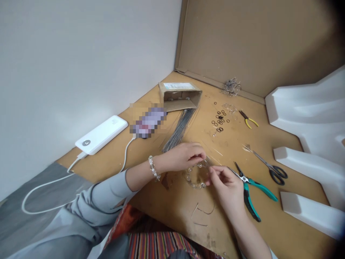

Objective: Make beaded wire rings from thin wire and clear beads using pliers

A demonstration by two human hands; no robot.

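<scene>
And here's the left hand (188, 156), fingers curled, their grip hidden, can't tell; just below, between 2 equally near hands, the roundish beaded loop (194, 185), no clear long axis; right hand (226, 181) pinches its right side, teal pliers (244, 178) just beyond.

1. Yellow-brown table (172, 205) is carrying a white power bank (102, 133) and blurred-out phone (150, 122), left side.
2. Open cardboard box (179, 105) is sitting further back, thin wires (178, 133) lying by its mouth.
3. Loose black rings (220, 118) are lying near yellow-handled pliers (245, 117).
4. Scissors (271, 167) and green-handled pliers (244, 179) are chilling over right.
</scene>
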